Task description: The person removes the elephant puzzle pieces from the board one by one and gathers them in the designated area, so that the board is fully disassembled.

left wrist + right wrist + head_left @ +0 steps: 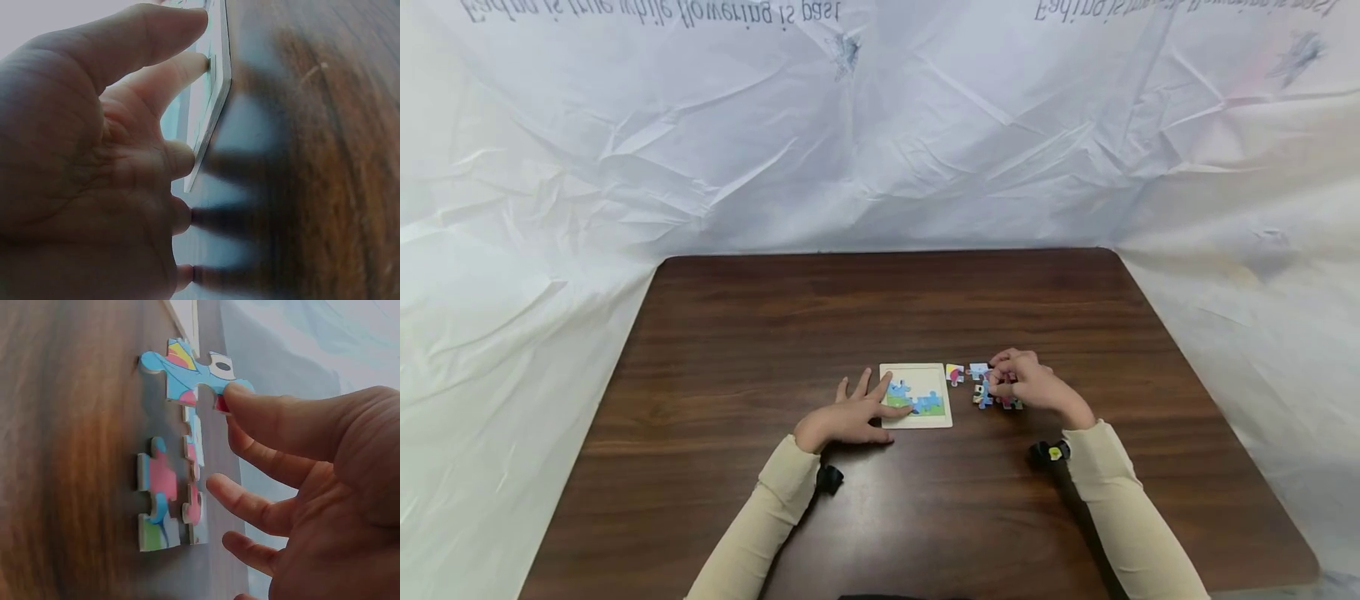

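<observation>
My left hand point(847, 418) rests with spread fingers on the left side of a puzzle board point(925, 379), a pale square tray with blue and green pieces fitted along its lower part. In the left wrist view, some fingertips touch the board's edge point(215, 103) and others reach the table. Right of the board, my right hand point(1028, 383) pinches a light blue puzzle piece point(209, 376) between thumb and index finger. An eye and a yellow-and-red patch are printed on it. Below it in the right wrist view lie pink and blue puzzle pieces point(161, 475).
A yellow and pink piece point(954, 373) lies against the board's right edge, with a pale blue piece point(978, 371) beside it. The brown wooden table point(760, 333) meets white plastic sheeting point(850, 167) at the back and sides. Black wrist cameras point(830, 479) sit below both hands.
</observation>
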`<state>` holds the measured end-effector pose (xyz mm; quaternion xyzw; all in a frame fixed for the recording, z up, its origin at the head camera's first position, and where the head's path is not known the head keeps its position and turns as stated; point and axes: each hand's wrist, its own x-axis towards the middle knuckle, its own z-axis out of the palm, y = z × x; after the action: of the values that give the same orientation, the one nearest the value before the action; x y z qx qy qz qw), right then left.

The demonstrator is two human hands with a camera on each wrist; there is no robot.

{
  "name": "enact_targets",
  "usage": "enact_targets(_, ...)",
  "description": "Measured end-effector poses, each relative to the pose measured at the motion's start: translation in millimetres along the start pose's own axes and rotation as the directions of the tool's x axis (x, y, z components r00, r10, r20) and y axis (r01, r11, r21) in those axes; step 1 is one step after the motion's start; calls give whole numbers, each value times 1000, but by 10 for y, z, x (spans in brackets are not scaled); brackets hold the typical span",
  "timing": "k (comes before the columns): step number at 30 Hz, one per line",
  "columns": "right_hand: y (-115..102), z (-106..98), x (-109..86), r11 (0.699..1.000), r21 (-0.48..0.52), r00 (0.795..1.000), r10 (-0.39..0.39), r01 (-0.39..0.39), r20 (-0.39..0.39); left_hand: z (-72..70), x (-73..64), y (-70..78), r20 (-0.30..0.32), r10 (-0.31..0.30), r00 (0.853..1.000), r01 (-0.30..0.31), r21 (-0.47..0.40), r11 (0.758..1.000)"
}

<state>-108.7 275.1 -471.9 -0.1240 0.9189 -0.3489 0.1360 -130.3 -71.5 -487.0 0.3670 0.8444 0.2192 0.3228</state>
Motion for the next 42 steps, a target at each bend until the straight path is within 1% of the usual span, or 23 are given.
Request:
enact_targets(5,61,67,-12,998,-67,999,-12,10,-38,27,4,-19,-3,4,1000,-4,-14,1000)
enact_targets(11,73,188,19,984,-176,993,-20,0,-114,16,14,-9,-4,9,1000,-9,-16,1000)
enact_targets(16,60,215,22,980,-199,989,-40,11,-144,22,14,-4,-6,11,1000,-11,-17,1000)
enact_targets(19,60,207,27,986,-164,985,-51,23,-165,29,19,-8,-9,9,1000,-10,-16,1000)
enact_targets(22,65,198,39,993,-114,977,-57,34,-208,36,20,-10,-8,9,1000,-9,-9,1000)
enact_targets(25,59,196,62,997,-50,959,-63,51,-276,42,13,-2,-6,7,1000,-7,-7,1000)
enact_targets(29,5,206,110,995,35,933,-72,89,-352,41,9,13,-6,0,1000,0,-18,1000)
enact_targets(31,-34,223,144,993,54,925,-74,101,-372,42,11,17,-4,-1,1000,1,-20,1000)
enact_targets(35,-130,278,228,989,95,919,-64,109,-389,50,23,16,-1,-2,1000,2,-22,1000)
enact_targets(38,-235,344,304,976,182,907,-33,120,-419,49,32,12,-3,-8,1000,8,-21,1000)
enact_targets(40,-321,403,357,958,255,894,-8,136,-448,48,34,11,-6,-11,1000,11,-21,1000)
enact_targets(42,-401,475,407,933,323,887,9,159,-463,48,35,14,-8,-9,1000,8,-24,1000)
